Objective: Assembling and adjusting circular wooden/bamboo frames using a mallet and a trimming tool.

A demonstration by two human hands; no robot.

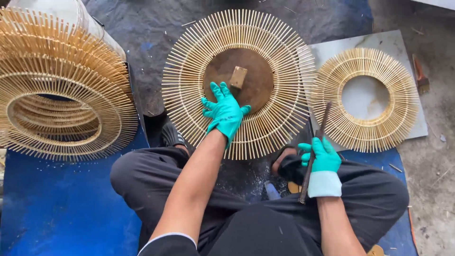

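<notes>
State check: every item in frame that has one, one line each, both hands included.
Left hand: teal-gloved, flat, pressing on the middle ring.
Right hand: teal-gloved, grip closed on the long thin tool.
Long thin tool: held, tip up over the right ring's edge.
Middle ring: flat on the floor, brown disc inside.
Wood block: sitting on the disc.
Right ring: flat on a grey board, centre open.
Ring stack: piled at left.

Teal rubber gloves on left hand (223, 112) and right hand (322, 159); pale straw-coloured radial bamboo-stick disc (189, 85) with brown round centre plate (256, 87); blue floor tarp (61, 204); black trousers (142, 175); grey square tile (379, 40).
</notes>
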